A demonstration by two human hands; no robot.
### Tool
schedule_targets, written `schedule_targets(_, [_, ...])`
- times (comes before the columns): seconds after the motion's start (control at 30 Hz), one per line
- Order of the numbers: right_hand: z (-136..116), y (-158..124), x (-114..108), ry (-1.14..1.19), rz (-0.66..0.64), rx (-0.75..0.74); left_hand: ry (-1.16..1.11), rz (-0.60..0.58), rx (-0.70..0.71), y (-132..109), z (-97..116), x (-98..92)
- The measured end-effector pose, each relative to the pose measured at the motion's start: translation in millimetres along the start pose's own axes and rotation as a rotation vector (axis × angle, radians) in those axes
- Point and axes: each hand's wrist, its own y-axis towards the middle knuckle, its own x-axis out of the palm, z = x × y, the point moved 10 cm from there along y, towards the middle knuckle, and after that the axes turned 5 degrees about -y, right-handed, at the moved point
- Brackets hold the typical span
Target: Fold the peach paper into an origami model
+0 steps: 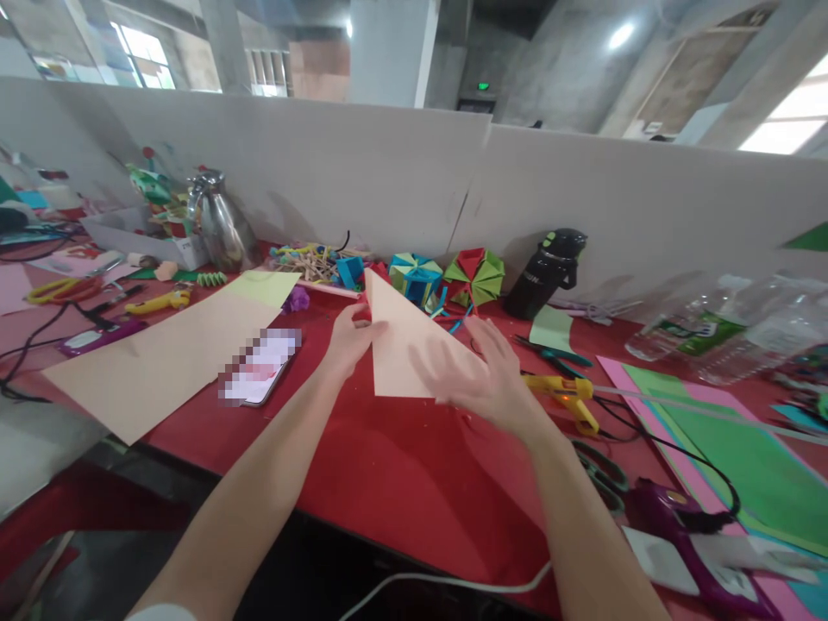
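Note:
A pale peach sheet of paper [399,341], folded into a triangle, lies on the red table [401,474]. My left hand [349,338] pinches its left edge near the top corner. Over the paper's lower right part lies my right hand [479,375], flat with fingers spread and blurred by motion.
A large tan sheet [161,362] and a phone [262,369] lie to the left. A yellow glue gun [566,395], scissors [599,474], coloured sheets [730,448] and a purple tool [679,526] are right. Origami models [475,274], a black flask [547,269] and a steel kettle [220,222] stand along the white partition.

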Motion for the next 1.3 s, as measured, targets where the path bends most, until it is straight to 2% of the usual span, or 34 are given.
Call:
schedule_targets(0.07, [-34,-5,19,-0.171,-0.088,-0.153,-0.044,0.05,0.022,0,2,-2.2])
schedule_targets(0.13, [-54,-8,35,-0.31,-0.127,-0.212,-0.081,0.059,0.017,-1,3,0.5])
schedule_targets(0.2, [-63,-6,39,-0.378,-0.052,-0.227,-0.091,0.033,-0.023,-5,3,7.1])
schedule_targets(0.27, [-60,-3,30,-0.363,0.07,-0.2,-0.09,-0.021,-0.072,-12,5,15.5])
schedule_targets(0.33, [-48,-1,13,-0.323,0.207,-0.149,-0.119,-0.131,-0.151,-21,6,27.3])
schedule_targets(0.43, [-32,-3,-12,-0.304,0.353,-0.111,-0.238,-0.428,-0.33,-44,7,53.9])
schedule_targets(0.53, [-23,-6,-31,-0.307,0.449,-0.071,-0.31,-0.707,-0.413,-68,15,72.9])
schedule_targets(0.63, [-22,-6,-38,-0.298,0.46,-0.057,-0.331,-0.812,-0.403,-76,18,77.9])
schedule_targets(0.73, [-19,-3,-33,-0.168,0.385,-0.041,-0.36,-0.846,-0.392,-78,17,80.1])
schedule_targets(0.83, [-3,-4,-30,-0.022,0.343,0.091,-0.338,-0.876,-0.39,-81,17,82.9])
schedule_targets(0.93, [9,-7,-33,0.02,0.341,0.199,-0.267,-0.881,-0.358,-84,21,84.1])
schedule_targets(1.17, [-3,-3,-45,0.115,0.266,0.147,-0.182,-0.819,-0.181,-84,40,81.6])
schedule_targets(1.3, [7,-6,-47,0.142,0.245,0.284,-0.129,-0.77,-0.093,-78,38,81.9])
